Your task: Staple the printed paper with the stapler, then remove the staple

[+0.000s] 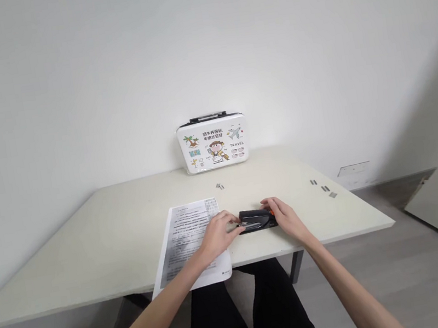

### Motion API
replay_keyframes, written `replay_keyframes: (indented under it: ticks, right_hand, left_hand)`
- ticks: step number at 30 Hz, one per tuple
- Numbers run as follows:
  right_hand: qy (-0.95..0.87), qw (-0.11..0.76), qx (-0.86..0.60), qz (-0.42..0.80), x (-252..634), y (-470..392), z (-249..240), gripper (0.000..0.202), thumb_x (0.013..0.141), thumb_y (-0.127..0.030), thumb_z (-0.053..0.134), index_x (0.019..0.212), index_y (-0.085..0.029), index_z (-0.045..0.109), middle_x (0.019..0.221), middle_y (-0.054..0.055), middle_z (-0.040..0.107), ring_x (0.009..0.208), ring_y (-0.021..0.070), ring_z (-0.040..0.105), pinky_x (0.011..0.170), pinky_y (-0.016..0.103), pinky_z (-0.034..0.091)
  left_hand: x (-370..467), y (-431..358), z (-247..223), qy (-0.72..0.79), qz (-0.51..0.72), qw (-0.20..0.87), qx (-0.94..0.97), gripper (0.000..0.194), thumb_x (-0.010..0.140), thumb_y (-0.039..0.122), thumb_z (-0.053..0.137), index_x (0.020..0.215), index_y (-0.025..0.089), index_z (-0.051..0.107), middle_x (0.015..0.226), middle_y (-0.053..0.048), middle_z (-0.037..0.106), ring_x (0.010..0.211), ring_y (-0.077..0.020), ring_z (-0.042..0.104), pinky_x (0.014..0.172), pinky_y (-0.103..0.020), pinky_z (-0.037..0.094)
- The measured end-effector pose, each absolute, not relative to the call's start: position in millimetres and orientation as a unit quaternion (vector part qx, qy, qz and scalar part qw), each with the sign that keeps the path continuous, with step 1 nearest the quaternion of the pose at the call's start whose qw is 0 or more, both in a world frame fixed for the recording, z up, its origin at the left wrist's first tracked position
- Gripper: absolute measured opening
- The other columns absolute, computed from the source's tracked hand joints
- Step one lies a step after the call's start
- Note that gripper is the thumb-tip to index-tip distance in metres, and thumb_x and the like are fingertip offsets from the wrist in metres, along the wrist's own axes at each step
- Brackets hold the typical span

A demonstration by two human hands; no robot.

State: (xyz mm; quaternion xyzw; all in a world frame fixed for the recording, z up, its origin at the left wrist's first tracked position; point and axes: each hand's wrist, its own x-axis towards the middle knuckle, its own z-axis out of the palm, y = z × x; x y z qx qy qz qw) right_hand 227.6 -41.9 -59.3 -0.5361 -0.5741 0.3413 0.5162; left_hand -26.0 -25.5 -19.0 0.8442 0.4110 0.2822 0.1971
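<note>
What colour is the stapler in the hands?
The stapler is mostly black, with an orange patch by the right hand; best seen in the head view.

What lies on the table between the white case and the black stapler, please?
In the head view, small grey metal pieces, apparently staple strips, lie on the table between the white case and the black stapler.

1 head-worn camera is positioned above the lap [283, 309], facing forward and down across the table [102, 243] to the wall [199, 39]. The case [214, 143] stands near frame centre, just toward 12 o'clock. Range to the left hand [218, 234] and right hand [287, 217] is near; coverage is wide, including floor [399, 252] at 4 o'clock.
</note>
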Motion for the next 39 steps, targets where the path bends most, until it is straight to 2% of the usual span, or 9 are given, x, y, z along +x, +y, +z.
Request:
replay_keyframes:
  ticks: [3, 10, 15, 18, 21, 25, 31, 36, 39]
  right_hand:
    - [-0.57, 0.514, -0.535, 0.353, 227.4, -46.1, -56.9, 0.051, 0.104, -0.065, 0.036, 0.111, -0.026, 0.068, 0.115, 0.009, 0.078, 0.107, 0.0266, 0.071, 0.097, 0.04, 0.05]
    - [-0.58, 0.499, -0.552, 0.33, 227.3, -49.0, -51.5, 0.05, 0.1, -0.067, 0.044, 0.105, -0.025, 0.071, 0.114, 0.009, 0.079, 0.11, 0.0287, 0.07, 0.098, 0.04, 0.049]
    - [-0.576, 0.504, -0.553, 0.33, 225.5, -50.7, -48.2, 0.05, 0.1, -0.067, 0.045, 0.103, -0.025, 0.072, 0.113, 0.01, 0.079, 0.109, 0.0298, 0.07, 0.097, 0.041, 0.05]
    - [-0.573, 0.506, -0.555, 0.328, 224.9, -50.9, -47.8, 0.05, 0.1, -0.067, 0.045, 0.102, -0.025, 0.072, 0.113, 0.009, 0.079, 0.109, 0.0298, 0.07, 0.096, 0.04, 0.051]
    - [-0.573, 0.503, -0.558, 0.328, 225.4, -50.2, -48.7, 0.05, 0.1, -0.066, 0.045, 0.102, -0.025, 0.072, 0.112, 0.009, 0.079, 0.109, 0.0296, 0.07, 0.097, 0.04, 0.051]
    - [-0.58, 0.503, -0.556, 0.319, 226.4, -48.2, -49.9, 0.05, 0.101, -0.066, 0.045, 0.102, -0.025, 0.073, 0.114, 0.009, 0.078, 0.11, 0.0294, 0.07, 0.098, 0.039, 0.05]
    - [-0.584, 0.507, -0.551, 0.313, 226.1, -45.6, -50.2, 0.053, 0.101, -0.068, 0.044, 0.101, -0.024, 0.074, 0.113, 0.009, 0.078, 0.106, 0.0281, 0.071, 0.094, 0.036, 0.053]
    - [-0.584, 0.506, -0.548, 0.321, 226.6, -44.9, -49.6, 0.052, 0.101, -0.067, 0.043, 0.099, -0.024, 0.072, 0.111, 0.009, 0.079, 0.106, 0.0288, 0.07, 0.093, 0.036, 0.052]
    - [-0.584, 0.508, -0.545, 0.322, 227.2, -44.6, -50.0, 0.05, 0.102, -0.066, 0.043, 0.098, -0.025, 0.072, 0.11, 0.008, 0.079, 0.106, 0.0284, 0.07, 0.093, 0.036, 0.052]
  left_hand:
    - [-31.7, -25.5, -18.4, 0.404, 0.282, 0.196, 0.848, 0.02, 0.094, 0.044, 0.073, 0.094, 0.024, 0.075, 0.103, -0.004, 0.074, 0.098, -0.0254, 0.07, 0.086, -0.036, 0.05]
    - [-66.4, -30.2, -10.9, 0.412, 0.254, 0.175, 0.858, 0.023, 0.099, 0.046, 0.067, 0.107, 0.026, 0.075, 0.112, -0.004, 0.073, 0.104, -0.0254, 0.069, 0.091, -0.038, 0.05]
    - [-89.5, -25.9, -1.1, 0.423, 0.235, 0.193, 0.854, 0.032, 0.095, 0.051, 0.071, 0.116, 0.028, 0.074, 0.122, -0.007, 0.073, 0.114, -0.0288, 0.068, 0.098, -0.041, 0.05]
    - [-91.6, -7.7, 5.1, 0.442, 0.25, 0.184, 0.842, 0.036, 0.094, 0.054, 0.069, 0.116, 0.026, 0.074, 0.12, -0.008, 0.074, 0.111, -0.0296, 0.069, 0.098, -0.042, 0.052]
    - [-84.6, 26.8, 6.6, 0.462, 0.268, 0.145, 0.833, 0.031, 0.098, 0.049, 0.062, 0.11, 0.023, 0.074, 0.114, -0.01, 0.076, 0.108, -0.0299, 0.069, 0.1, -0.044, 0.051]
    - [-67.6, 85.7, -0.1, 0.486, 0.252, 0.105, 0.83, 0.023, 0.096, 0.035, 0.064, 0.112, 0.021, 0.074, 0.114, -0.013, 0.075, 0.113, -0.0326, 0.066, 0.107, -0.047, 0.046]
    - [-41.9, 154.2, -7.2, 0.506, 0.2, 0.068, 0.836, 0.031, 0.093, 0.022, 0.069, 0.124, 0.019, 0.072, 0.135, -0.016, 0.068, 0.129, -0.0373, 0.057, 0.114, -0.053, 0.04]
    - [-32.4, 177.8, -7.5, 0.5, 0.145, 0.065, 0.852, 0.031, 0.103, 0.034, 0.067, 0.131, 0.021, 0.067, 0.138, -0.013, 0.065, 0.117, -0.0268, 0.066, 0.101, -0.048, 0.056]
    - [-33.7, 180.2, -8.3, 0.506, 0.13, 0.066, 0.85, 0.035, 0.104, 0.038, 0.065, 0.134, 0.02, 0.064, 0.137, -0.012, 0.064, 0.113, -0.0248, 0.068, 0.095, -0.046, 0.06]
